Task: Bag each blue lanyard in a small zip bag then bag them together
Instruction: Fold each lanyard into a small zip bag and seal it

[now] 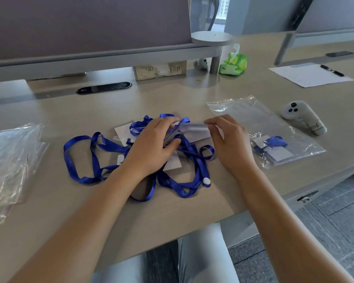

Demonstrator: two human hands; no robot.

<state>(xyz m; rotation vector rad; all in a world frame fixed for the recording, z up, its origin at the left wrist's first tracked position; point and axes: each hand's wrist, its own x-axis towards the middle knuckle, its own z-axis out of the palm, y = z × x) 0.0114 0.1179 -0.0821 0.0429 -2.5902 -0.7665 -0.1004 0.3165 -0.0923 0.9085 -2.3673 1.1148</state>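
Observation:
A tangle of blue lanyards [94, 152] with white card holders lies in the middle of the desk. My left hand [153, 146] rests on top of the tangle, fingers curled around a small clear zip bag [192, 129] and ribbon. My right hand [231, 139] pinches the right end of that same small bag. To the right lies a large clear zip bag [260, 119] holding a bagged blue lanyard [274, 142]. A stack of clear zip bags [10, 160] sits at the far left.
A white controller [302, 117] lies right of the large bag. A clipboard with paper and a pen [309, 75] sits at the back right, a green tissue pack [233, 64] at the back. The desk's front edge [253, 207] runs diagonally near my right forearm.

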